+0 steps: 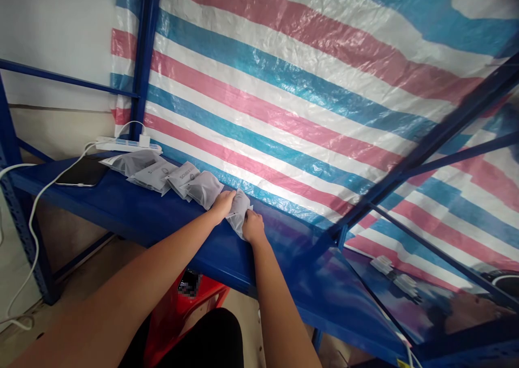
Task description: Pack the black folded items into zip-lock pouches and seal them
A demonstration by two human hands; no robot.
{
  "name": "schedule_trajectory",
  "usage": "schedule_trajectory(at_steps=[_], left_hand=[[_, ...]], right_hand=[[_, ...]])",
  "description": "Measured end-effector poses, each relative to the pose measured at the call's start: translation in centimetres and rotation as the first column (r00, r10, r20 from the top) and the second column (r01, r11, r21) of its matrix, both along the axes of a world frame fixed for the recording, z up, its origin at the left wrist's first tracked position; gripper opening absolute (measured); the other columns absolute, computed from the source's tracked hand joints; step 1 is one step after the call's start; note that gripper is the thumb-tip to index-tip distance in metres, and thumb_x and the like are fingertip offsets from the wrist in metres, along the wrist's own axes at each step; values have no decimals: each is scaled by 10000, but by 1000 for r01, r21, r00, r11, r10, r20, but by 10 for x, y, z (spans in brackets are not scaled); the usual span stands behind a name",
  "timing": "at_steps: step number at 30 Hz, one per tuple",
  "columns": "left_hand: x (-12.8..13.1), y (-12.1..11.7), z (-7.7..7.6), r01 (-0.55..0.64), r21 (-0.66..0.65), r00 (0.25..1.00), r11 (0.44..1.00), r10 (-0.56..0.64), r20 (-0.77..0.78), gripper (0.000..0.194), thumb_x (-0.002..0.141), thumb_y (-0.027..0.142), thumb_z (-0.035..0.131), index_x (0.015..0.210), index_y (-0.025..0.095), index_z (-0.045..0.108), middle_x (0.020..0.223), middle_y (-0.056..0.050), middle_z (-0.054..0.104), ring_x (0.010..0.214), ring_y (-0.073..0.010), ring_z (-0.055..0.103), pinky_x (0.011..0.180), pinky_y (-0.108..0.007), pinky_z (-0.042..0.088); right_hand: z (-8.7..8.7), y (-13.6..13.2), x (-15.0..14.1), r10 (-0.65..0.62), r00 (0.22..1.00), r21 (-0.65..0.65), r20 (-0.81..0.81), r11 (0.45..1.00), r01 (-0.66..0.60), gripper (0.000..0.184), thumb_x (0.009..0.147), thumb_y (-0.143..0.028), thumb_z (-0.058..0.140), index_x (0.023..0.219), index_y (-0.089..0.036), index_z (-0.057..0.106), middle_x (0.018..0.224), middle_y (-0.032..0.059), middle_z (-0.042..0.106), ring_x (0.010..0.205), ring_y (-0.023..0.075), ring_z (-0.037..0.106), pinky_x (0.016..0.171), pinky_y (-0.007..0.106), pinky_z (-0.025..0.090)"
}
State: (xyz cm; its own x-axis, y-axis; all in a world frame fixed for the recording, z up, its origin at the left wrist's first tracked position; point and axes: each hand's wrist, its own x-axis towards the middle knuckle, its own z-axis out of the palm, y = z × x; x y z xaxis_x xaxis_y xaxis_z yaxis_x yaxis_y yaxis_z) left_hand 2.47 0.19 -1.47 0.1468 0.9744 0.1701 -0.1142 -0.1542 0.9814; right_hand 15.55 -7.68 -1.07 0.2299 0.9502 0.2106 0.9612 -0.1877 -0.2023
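Note:
Both hands grip one frosted plastic bag [238, 208] at the right end of a row on the blue shelf [275, 260]. My left hand [223, 205] pinches its left side, and my right hand [253, 226] has its fingers closed on the right edge. What is inside the bag cannot be made out. To the left lie several similar bags: a frosted bag [205, 188] closest to my left hand, then a bag with dark print [184, 178], another bag [153, 174] and a flatter one [132, 161] at the far end.
A white power strip [127, 144] with a plugged-in charger stands at the back left, beside a dark flat device [81, 172]. A white cable [38, 206] hangs off the left end. Striped sheeting [259, 87] covers the back. Below is a red stool [206, 292]. Another person [470, 308] shows at right.

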Motion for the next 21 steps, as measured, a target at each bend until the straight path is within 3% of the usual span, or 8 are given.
schedule_trajectory(at_steps=[3,6,15,21], left_hand=[[-2,2,0,-41,14,999,999,41,4,272,896,398,510,855,185,674,971,-89,724,963,-260,664,908,-388,505],[-2,3,-1,-54,5,999,999,54,3,238,878,363,515,863,186,673,977,-88,724,974,-259,666,920,-390,502],[-2,0,1,-51,17,998,999,51,-37,212,866,342,509,847,197,662,915,-68,710,917,-243,649,845,-360,501],[-1,3,-3,-37,-6,997,999,36,-74,219,863,371,517,837,201,654,827,-55,670,847,-237,634,775,-356,506]], right_hand=[[-4,0,1,-28,1000,-34,9,999,29,502,998,-228,387,1480,-201,521,1559,97,490,1464,307,389,1162,444,350],[-6,1,1,-28,1000,-61,0,998,28,547,1015,-255,337,1551,-200,433,1601,86,437,1523,306,297,1204,483,295],[-8,2,2,-20,1000,-83,-6,996,19,563,1018,-275,308,1566,-180,398,1620,91,407,1527,323,296,1215,500,268],[-4,1,0,-30,999,-105,-41,994,26,599,1018,-282,324,1613,-220,293,1585,90,459,1521,327,311,1201,520,271]])
